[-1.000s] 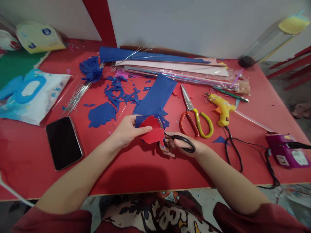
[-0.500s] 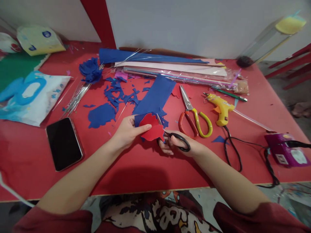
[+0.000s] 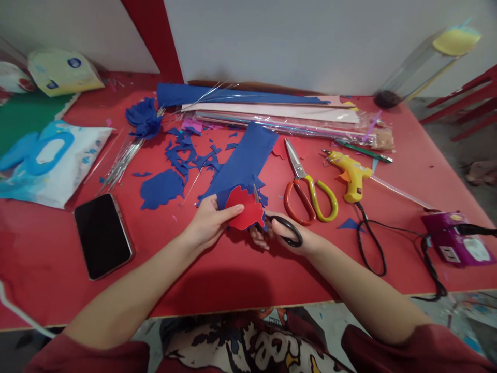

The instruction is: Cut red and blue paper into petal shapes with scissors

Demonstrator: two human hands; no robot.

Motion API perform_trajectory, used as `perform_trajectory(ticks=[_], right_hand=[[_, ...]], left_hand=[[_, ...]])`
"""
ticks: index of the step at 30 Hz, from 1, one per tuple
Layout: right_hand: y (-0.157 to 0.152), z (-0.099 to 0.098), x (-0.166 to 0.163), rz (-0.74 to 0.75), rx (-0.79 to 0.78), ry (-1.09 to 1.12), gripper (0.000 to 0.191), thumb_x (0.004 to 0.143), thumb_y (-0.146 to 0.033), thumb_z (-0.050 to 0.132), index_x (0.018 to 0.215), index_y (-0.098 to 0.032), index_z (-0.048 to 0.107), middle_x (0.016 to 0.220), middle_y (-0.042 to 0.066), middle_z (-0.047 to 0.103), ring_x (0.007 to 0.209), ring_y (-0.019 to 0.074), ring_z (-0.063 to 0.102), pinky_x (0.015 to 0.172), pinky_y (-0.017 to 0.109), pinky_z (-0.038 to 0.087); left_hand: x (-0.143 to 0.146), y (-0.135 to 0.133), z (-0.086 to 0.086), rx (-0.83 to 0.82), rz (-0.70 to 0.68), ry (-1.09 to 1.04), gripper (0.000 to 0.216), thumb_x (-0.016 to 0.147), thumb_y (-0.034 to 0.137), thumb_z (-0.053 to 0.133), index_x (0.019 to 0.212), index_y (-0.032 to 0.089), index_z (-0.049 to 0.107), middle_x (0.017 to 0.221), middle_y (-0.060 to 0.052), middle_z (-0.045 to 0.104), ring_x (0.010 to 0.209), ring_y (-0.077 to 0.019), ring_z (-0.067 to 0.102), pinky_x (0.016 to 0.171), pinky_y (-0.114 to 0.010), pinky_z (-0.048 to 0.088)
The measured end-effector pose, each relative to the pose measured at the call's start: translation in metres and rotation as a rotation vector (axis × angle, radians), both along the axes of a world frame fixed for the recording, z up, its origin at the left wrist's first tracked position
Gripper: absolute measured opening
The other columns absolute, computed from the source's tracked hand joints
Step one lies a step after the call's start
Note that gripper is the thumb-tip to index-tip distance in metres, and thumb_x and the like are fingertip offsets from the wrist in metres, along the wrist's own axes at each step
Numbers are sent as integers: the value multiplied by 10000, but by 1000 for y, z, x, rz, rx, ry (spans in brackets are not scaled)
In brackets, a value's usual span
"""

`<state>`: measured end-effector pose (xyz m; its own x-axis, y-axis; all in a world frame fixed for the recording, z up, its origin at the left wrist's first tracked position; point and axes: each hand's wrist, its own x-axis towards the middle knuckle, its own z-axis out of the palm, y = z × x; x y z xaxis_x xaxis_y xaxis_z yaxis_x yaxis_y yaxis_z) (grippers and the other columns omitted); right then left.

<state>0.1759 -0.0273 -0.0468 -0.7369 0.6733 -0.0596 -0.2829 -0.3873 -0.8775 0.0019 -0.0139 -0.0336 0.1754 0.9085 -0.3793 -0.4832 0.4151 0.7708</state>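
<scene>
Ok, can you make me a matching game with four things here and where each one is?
Things:
1. Black-handled metal scissors
2. Red, wavy-edged flat cutout
3. Yellow plastic glue gun
4. Rectangular phone with a dark screen

Places:
A. Lying between the large scissors with one red and one yellow handle and the purple box
B. Just in front of the white-and-blue soft pack
C. In the right hand
D. Under the thumb of the left hand

Right pairs: 1-C, 2-D, 3-A, 4-B
</scene>
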Motion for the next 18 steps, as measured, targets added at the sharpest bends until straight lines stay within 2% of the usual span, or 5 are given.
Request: perform_trajectory(ticks=[8, 13, 18], right_hand=[[-1, -5, -3, -9, -21, 35, 378, 837, -542, 493, 827, -167, 444, 700, -17, 390, 549, 82, 366, 508, 233, 305], [-1, -2, -4, -25, -18, 26, 389, 832, -551, 498, 772, -176, 412, 672, -31, 376, 527, 71, 357, 500, 225, 293], [-1, 1, -5, -29, -22, -16, 408, 825, -573, 491, 790, -171, 425, 654, -39, 377, 491, 64, 360, 474, 218, 291]], left_hand=[[2, -2, -4, -26, 7, -30, 293, 527, 183, 822, 769, 107, 675, 715, -40, 721, 620, -132, 650, 619, -225, 533], [5, -4, -1, -52, 9, -54, 295, 504, 183, 832, 735, 114, 663, 696, -32, 720, 550, -114, 626, 537, -199, 498], [7, -6, 1, -65, 42, -54, 304, 512, 188, 828, 750, 119, 652, 704, -29, 721, 623, -146, 657, 615, -233, 524]])
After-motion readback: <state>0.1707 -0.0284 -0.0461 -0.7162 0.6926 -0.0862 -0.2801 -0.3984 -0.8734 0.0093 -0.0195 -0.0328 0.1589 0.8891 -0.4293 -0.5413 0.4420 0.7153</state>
